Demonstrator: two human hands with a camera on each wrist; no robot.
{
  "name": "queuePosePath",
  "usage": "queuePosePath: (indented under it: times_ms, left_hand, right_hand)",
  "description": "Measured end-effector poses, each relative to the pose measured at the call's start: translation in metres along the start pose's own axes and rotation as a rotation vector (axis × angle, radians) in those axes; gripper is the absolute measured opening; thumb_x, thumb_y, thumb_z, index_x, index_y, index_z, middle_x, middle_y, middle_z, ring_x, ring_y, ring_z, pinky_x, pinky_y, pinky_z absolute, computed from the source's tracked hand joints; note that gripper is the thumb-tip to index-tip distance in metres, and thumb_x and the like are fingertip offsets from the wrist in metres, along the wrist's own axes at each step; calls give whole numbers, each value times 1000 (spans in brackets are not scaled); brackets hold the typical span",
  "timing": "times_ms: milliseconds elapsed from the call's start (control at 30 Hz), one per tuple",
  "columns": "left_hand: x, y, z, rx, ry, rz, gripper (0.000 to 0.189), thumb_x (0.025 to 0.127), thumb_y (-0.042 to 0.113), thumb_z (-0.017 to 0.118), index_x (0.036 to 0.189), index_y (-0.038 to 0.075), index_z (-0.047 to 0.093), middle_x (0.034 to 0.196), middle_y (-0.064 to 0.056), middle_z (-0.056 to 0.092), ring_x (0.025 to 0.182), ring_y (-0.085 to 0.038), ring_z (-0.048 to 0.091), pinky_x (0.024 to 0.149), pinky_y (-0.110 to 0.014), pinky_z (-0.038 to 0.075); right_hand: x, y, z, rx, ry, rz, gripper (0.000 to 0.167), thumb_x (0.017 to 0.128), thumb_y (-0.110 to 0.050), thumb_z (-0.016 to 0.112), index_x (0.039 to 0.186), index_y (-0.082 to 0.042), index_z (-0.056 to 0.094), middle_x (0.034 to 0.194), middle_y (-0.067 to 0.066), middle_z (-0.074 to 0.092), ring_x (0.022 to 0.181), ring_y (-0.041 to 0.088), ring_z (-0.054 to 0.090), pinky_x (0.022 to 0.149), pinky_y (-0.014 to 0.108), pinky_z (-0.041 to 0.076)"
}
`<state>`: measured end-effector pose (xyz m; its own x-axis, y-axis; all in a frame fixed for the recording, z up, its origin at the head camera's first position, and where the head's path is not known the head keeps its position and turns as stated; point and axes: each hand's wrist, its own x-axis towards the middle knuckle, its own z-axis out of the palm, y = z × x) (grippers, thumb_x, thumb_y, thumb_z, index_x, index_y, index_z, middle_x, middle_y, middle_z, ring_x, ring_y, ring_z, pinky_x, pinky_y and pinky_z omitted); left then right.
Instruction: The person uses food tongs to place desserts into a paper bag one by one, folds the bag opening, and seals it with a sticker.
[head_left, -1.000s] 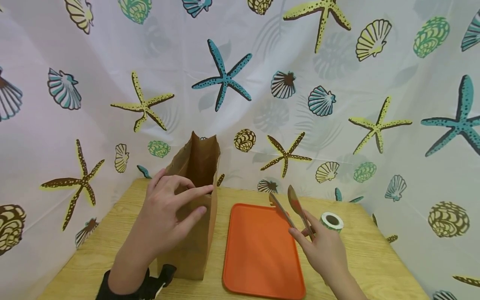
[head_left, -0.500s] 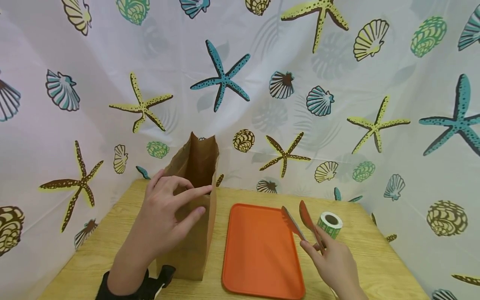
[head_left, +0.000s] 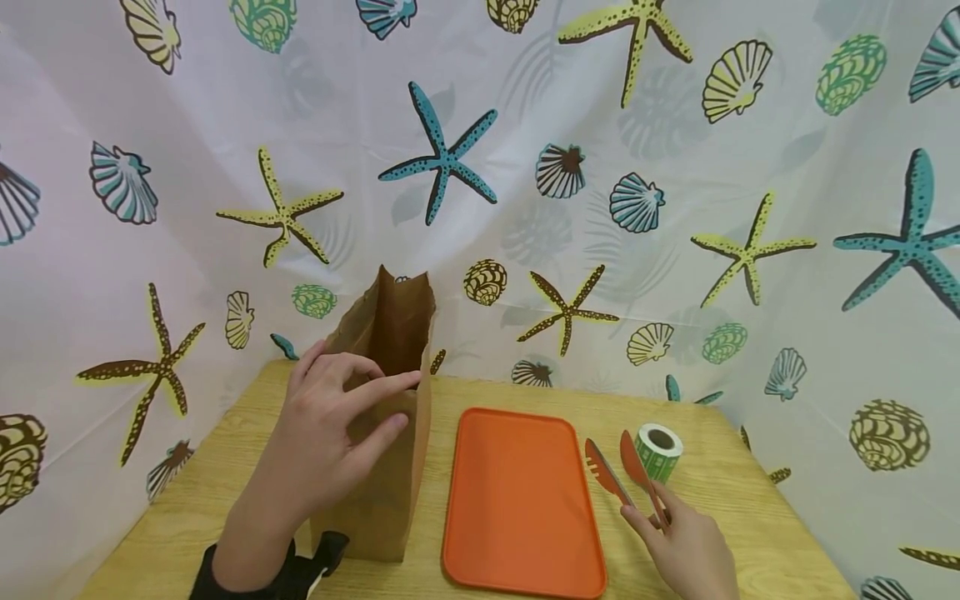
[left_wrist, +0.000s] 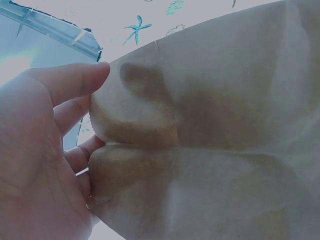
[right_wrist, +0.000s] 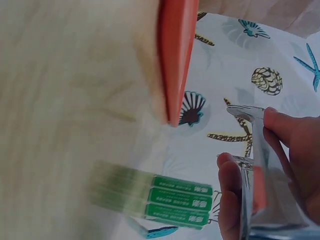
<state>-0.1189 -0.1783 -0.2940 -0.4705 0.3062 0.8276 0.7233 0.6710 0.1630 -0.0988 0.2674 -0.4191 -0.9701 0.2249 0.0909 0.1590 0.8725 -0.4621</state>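
Note:
A brown paper bag (head_left: 375,492) stands upright with its top open, left of the orange tray (head_left: 521,500). My left hand (head_left: 330,433) grips its near rim; in the left wrist view the thumb lies outside the paper (left_wrist: 215,115) and a finger's shadow shows through it. In my right hand (head_left: 690,546) is a pair of tongs (head_left: 637,479) with orange tips and metal arms, its jaws apart with nothing between them. The tongs are over the table, right of the tray. The bag's inner bottom is hidden.
Beyond the tongs stands a roll of green and white labels (head_left: 660,450), also seen as a label roll (right_wrist: 180,202) in the right wrist view. A wooden table (head_left: 720,500) bears everything. A shell-patterned curtain (head_left: 480,125) surrounds its back and sides.
My right hand has moved right and toward me with the tongs, from over the tray's right edge to the table beside it. The left hand and bag have stayed put.

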Motion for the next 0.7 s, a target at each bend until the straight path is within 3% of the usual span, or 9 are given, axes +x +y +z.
queuePosePath:
  times_ms: [367, 700]
  left_hand:
    - [0, 0, 0, 4, 5, 4, 44, 87, 19, 83, 128, 30, 75, 105, -1, 64, 103, -19, 59, 120, -67, 23]
    - [0, 1, 0, 4, 10, 2, 44, 87, 19, 82, 128, 31, 75, 104, -1, 64, 103, -19, 60, 120, -67, 24]
  right_hand:
    - [4, 23, 7, -69, -57, 52, 91, 94, -67, 63, 149, 5, 51, 81, -2, 75, 60, 16, 64, 54, 37, 50]
    - [7, 31, 7, -90, -96, 69, 96, 92, -76, 57, 145, 4, 55, 85, 2, 77, 69, 22, 69, 60, 47, 57]
